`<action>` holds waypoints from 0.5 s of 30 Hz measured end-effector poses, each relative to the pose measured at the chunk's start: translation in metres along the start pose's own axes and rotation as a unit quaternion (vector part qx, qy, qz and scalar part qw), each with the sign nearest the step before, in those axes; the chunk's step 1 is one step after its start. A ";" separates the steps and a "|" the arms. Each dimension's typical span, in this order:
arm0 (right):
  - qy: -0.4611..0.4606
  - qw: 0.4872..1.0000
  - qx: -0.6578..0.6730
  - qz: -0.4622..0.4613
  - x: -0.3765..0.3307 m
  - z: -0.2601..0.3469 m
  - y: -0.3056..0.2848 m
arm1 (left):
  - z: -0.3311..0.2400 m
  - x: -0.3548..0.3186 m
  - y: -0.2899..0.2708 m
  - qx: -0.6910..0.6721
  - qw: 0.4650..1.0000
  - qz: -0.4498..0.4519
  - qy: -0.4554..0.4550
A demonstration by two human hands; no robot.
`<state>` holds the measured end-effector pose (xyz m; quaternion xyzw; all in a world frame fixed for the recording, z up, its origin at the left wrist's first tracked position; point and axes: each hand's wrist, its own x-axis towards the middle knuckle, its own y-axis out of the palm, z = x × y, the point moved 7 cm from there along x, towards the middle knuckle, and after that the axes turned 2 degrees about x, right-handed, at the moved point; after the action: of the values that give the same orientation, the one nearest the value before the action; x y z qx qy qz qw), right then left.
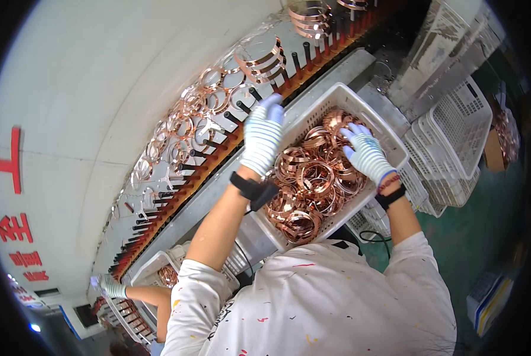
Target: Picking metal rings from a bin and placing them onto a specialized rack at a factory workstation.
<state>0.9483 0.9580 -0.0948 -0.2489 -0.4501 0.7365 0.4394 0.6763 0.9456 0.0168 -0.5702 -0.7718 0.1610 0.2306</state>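
My left hand (262, 135), in a striped glove with bluish fingertips, is raised beside a row of black-tipped pegs (254, 94). Its fingers stretch out, slightly blurred, with no ring visible in them. A white plastic crate (400, 148) in front of me holds a heap of shiny copper-coloured metal rings (316, 178). Over the far right of this heap is my right hand (366, 153), gloved the same way, fingers spread against the rings; I see none gripped. Black bands circle both wrists.
Many loose rings (182, 127) lie behind the pegs, and stacked rings (265, 62) stand farther along. White crates (455, 130) are stacked at right. At lower left, another person's gloved hand (111, 287) is near the rack, beside a second crate (152, 265).
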 end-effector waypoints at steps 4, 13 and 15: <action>0.013 0.999 0.021 -0.022 -0.019 0.000 -0.035 | 0.026 0.054 -0.077 -0.163 0.977 -0.106 -0.088; 0.010 0.956 0.289 -0.054 0.013 0.036 -0.082 | 0.044 0.091 -0.115 -0.092 0.939 0.019 -0.332; 0.007 0.940 0.340 -0.017 0.033 0.056 -0.085 | 0.082 0.116 -0.157 0.153 0.968 -0.045 -0.193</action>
<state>0.9255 0.9795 0.0078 -0.0817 -0.1742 0.8363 0.5134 0.4769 1.0104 0.0479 -0.4511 -0.7928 0.3734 0.1689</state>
